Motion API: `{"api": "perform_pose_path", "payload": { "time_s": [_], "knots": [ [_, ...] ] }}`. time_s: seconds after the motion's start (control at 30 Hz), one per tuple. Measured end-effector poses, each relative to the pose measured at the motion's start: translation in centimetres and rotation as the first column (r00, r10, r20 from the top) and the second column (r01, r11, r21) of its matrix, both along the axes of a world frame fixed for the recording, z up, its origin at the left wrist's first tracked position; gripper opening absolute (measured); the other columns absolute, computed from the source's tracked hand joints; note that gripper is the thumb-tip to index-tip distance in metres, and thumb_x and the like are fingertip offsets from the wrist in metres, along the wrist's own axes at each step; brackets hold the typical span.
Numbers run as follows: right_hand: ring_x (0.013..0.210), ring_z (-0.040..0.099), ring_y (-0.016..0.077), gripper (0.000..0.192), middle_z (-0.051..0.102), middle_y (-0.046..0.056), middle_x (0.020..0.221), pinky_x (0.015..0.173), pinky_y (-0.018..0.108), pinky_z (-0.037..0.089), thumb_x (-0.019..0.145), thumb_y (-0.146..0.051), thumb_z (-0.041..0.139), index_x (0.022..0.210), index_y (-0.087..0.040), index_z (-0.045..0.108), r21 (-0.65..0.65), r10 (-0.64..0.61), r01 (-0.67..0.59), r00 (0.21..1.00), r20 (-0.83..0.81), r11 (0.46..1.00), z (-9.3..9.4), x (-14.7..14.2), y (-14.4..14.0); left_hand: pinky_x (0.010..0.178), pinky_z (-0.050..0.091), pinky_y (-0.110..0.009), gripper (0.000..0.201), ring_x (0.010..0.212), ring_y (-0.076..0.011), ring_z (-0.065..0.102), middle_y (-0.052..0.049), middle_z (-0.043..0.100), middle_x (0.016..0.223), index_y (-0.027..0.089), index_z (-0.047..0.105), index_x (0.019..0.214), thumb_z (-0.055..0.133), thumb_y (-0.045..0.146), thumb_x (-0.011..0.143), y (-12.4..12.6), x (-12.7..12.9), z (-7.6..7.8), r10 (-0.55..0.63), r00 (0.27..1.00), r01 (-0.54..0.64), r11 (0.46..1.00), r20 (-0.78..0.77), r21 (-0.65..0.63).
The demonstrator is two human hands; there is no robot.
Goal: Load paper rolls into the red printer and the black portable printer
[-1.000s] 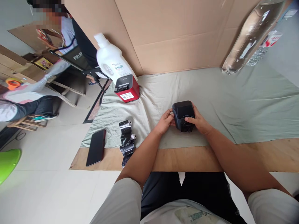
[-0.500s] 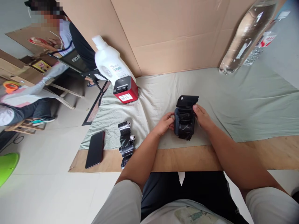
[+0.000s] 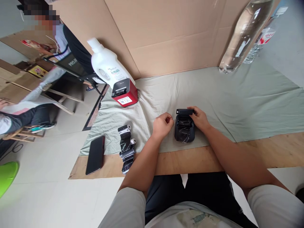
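A small black portable printer (image 3: pixel 184 133) sits on the cloth with its lid (image 3: pixel 185 111) raised, seen nearly edge-on. Black film-like paper lies in its bay and over its front. My right hand (image 3: pixel 199 117) grips the right end of the lid, thumb and fingers closed round it. Just left of the printer, my left hand (image 3: pixel 163 125) is curled closed, with nothing visible in it and apart from the printer. Crumpled strips of black paper with small rolls (image 3: pixel 127 147) lie beyond my left forearm.
A phone (image 3: pixel 95 154) lies at the table's left edge. Behind stand a red box-shaped printer (image 3: pixel 125 92) and a white jug (image 3: pixel 110 65). Two clear bottles (image 3: pixel 244 38) (image 3: pixel 257 46) are at the back right, by a cardboard wall (image 3: pixel 166 34). Other people sit at the left.
My left hand has let go of the printer's left side and curled up beside it. The lid has tilted, and the black paper hangs less far past the printer's front.
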State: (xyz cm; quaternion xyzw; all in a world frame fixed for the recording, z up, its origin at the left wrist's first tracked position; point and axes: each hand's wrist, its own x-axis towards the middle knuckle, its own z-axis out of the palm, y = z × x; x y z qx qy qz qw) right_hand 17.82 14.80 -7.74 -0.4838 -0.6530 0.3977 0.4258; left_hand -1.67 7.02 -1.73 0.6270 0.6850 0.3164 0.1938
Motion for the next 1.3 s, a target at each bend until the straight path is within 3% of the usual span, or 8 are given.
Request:
{"api": "perform_pose_path", "payload": {
  "time_s": [0.1, 0.17, 0.33, 0.47, 0.6, 0.77, 1.03, 1.3],
  "knots": [
    [0.081, 0.064, 0.0211, 0.042, 0.072, 0.005, 0.089, 0.078, 0.038, 0.051, 0.081, -0.059, 0.054, 0.095, -0.022, 0.068, 0.024, -0.032, 0.033, 0.999, -0.030, 0.999, -0.1, -0.2, 0.1, 0.079, 0.051, -0.029, 0.013, 0.076, -0.0156, 0.063, -0.002, 0.072, 0.079, 0.020, 0.071, 0.083, 0.058, 0.018, 0.085, -0.4, 1.2, -0.1, -0.136, 0.990, 0.140, 0.964, -0.033, 0.225],
    [0.079, 0.063, 0.0208, 0.045, 0.072, 0.005, 0.086, 0.077, 0.037, 0.050, 0.080, -0.063, 0.055, 0.091, -0.021, 0.067, 0.017, -0.082, 0.082, 0.996, -0.029, 0.996, 0.0, -0.3, 0.3, 0.085, 0.052, -0.031, 0.016, 0.085, -0.0176, 0.064, -0.003, 0.075, 0.085, 0.020, 0.073, 0.089, 0.057, 0.017, 0.088, -0.3, 2.0, 0.4, -0.247, 0.964, 0.265, 0.932, -0.101, 0.248],
    [0.078, 0.062, 0.0212, 0.051, 0.068, 0.006, 0.082, 0.075, 0.037, 0.049, 0.083, -0.069, 0.046, 0.088, -0.021, 0.063, -0.044, -0.186, 0.186, 0.983, 0.000, 0.982, 0.0, -0.2, 0.8, 0.094, 0.051, -0.036, 0.032, 0.103, -0.0233, 0.061, -0.004, 0.077, 0.108, 0.021, 0.075, 0.108, 0.054, 0.008, 0.087, 1.7, 3.4, 3.0, -0.391, 0.843, 0.405, 0.913, -0.370, -0.042],
    [0.078, 0.061, 0.0218, 0.053, 0.065, 0.006, 0.078, 0.070, 0.036, 0.048, 0.084, -0.072, 0.039, 0.085, -0.022, 0.058, -0.076, -0.161, 0.161, 0.987, 0.008, 0.984, 0.1, 0.0, 0.9, 0.094, 0.049, -0.036, 0.033, 0.108, -0.0274, 0.060, -0.007, 0.075, 0.109, 0.019, 0.074, 0.111, 0.061, 0.012, 0.082, 3.6, 5.3, 4.6, -0.562, 0.611, 0.435, 0.827, -0.557, -0.357],
    [0.078, 0.060, 0.0222, 0.049, 0.064, 0.005, 0.077, 0.070, 0.036, 0.046, 0.085, -0.069, 0.037, 0.082, -0.024, 0.055, -0.061, -0.144, 0.146, 0.989, 0.034, 0.987, 0.3, 0.0, 0.7, 0.094, 0.048, -0.038, 0.026, 0.109, -0.0299, 0.060, -0.014, 0.072, 0.108, 0.013, 0.074, 0.102, 0.060, 0.012, 0.081, 4.1, 7.2, 4.9, -0.597, 0.482, 0.390, 0.801, -0.641, -0.454],
    [0.077, 0.060, 0.0228, 0.045, 0.065, 0.006, 0.076, 0.070, 0.037, 0.047, 0.086, -0.063, 0.038, 0.083, -0.023, 0.057, -0.041, -0.139, 0.142, 0.987, 0.081, 0.989, 0.5, 0.1, 0.7, 0.095, 0.048, -0.039, 0.029, 0.113, -0.0305, 0.059, -0.014, 0.069, 0.112, 0.014, 0.073, 0.103, 0.058, 0.011, 0.079, 4.0, 7.5, 4.6, -0.564, 0.561, 0.349, 0.825, -0.606, -0.444],
    [0.072, 0.062, 0.0228, 0.046, 0.067, 0.006, 0.074, 0.068, 0.037, 0.048, 0.087, -0.063, 0.042, 0.087, -0.021, 0.061, -0.040, -0.106, 0.110, 0.990, 0.097, 0.993, 0.1, 0.2, 0.8, 0.085, 0.052, -0.029, 0.032, 0.095, -0.0191, 0.065, -0.005, 0.071, 0.107, 0.015, 0.068, 0.106, 0.067, 0.018, 0.074, 3.6, 4.6, 3.5, -0.447, 0.858, 0.345, 0.866, -0.253, -0.362],
    [0.071, 0.059, 0.0222, 0.048, 0.067, 0.006, 0.075, 0.067, 0.036, 0.044, 0.087, -0.066, 0.038, 0.082, -0.023, 0.059, 0.058, -0.151, 0.144, 0.979, 0.138, 0.988, -0.2, 0.0, 0.7, 0.082, 0.049, -0.030, 0.038, 0.095, -0.0196, 0.066, -0.004, 0.072, 0.104, 0.018, 0.065, 0.117, 0.067, 0.017, 0.079, 3.3, 4.8, 4.5, -0.572, 0.757, 0.411, 0.793, -0.317, -0.451]
  ]
}}
